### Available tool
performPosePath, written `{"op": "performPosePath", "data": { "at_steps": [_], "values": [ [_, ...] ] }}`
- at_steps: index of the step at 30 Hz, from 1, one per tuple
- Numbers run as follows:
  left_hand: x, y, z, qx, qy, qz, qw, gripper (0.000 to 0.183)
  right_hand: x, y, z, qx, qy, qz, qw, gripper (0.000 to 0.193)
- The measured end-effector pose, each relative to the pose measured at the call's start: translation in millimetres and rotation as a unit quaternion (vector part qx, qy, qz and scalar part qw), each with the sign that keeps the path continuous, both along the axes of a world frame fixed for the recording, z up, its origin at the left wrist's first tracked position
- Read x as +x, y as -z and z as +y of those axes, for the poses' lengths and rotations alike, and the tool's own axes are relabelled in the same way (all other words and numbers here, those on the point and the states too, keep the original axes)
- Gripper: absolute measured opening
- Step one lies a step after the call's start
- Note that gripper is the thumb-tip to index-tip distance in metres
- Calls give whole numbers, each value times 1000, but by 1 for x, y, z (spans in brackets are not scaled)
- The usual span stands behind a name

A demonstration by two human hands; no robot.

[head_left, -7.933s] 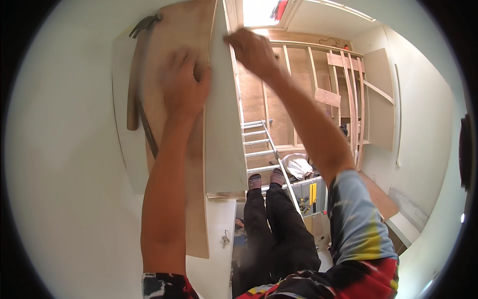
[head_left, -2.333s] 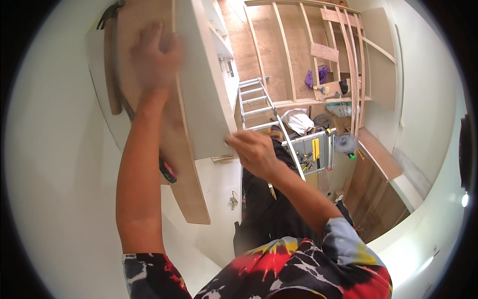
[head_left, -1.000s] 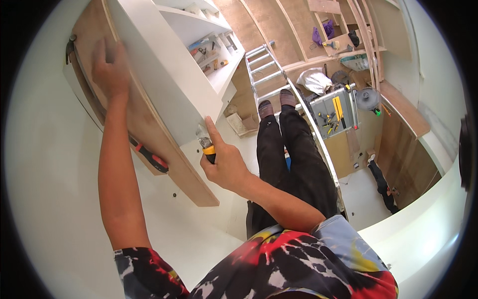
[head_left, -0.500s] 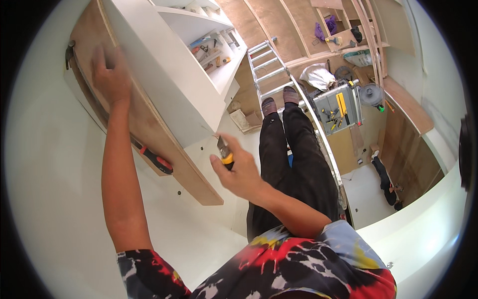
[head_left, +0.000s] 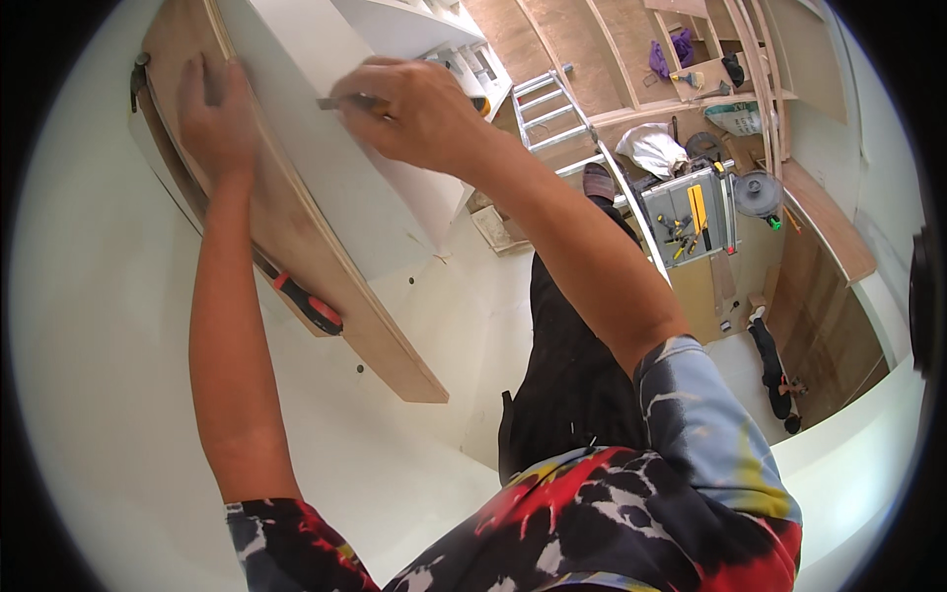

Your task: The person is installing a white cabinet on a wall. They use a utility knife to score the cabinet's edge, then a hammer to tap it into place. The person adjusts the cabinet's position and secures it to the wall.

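My left hand (head_left: 215,123) lies with outstretched fingers on a long plywood board (head_left: 326,291) that sits at an angle at the left. In my right hand (head_left: 409,113) is a utility knife (head_left: 479,105) with a yellow end, its dark tip pointing left over a white cabinet panel (head_left: 326,148). The fingers hide most of the knife, and I cannot tell whether its tip touches the panel. A tool with a red and black handle (head_left: 308,304) rests along the board's lower side. Near the board's far left end is a hammer (head_left: 139,79).
Below me stands an aluminium ladder (head_left: 541,104), partly behind my right arm. Open white shelves (head_left: 473,54) are at the top. A grey worktable (head_left: 681,222) with several hand tools stands at the right, beside a white sack (head_left: 651,150). A dark-clothed person (head_left: 769,360) appears far lower right.
My right hand has moved up and left with the knife, from beside the cabinet's lower corner to over its panel. My left hand stays on the board.
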State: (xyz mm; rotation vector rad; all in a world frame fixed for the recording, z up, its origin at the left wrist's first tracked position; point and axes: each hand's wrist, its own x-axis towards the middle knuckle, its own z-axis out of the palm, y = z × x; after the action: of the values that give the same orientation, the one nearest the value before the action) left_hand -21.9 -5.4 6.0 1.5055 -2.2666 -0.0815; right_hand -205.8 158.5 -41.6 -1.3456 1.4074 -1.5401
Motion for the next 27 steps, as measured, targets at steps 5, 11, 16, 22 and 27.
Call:
{"op": "performPosePath", "data": {
  "at_steps": [5,11,16,22,27],
  "values": [
    [-1,-1,-2,5,-4,0,1000,60,-1,-10,-9,9,-13,65,998,14],
    [-3,-2,-2,13,-22,-15,1000,62,9,7,2,-12,-11,80,997,10],
    [-2,-2,-4,24,-20,-18,999,64,14,-11,89,-6,-24,106,994,9],
    [0,-2,-3,14,-4,-27,1000,64,8,-63,204,230,18,-167,959,16],
    [-4,-6,-2,39,-16,-27,999,63,11,-89,172,435,82,-400,802,33]
  ]
}}
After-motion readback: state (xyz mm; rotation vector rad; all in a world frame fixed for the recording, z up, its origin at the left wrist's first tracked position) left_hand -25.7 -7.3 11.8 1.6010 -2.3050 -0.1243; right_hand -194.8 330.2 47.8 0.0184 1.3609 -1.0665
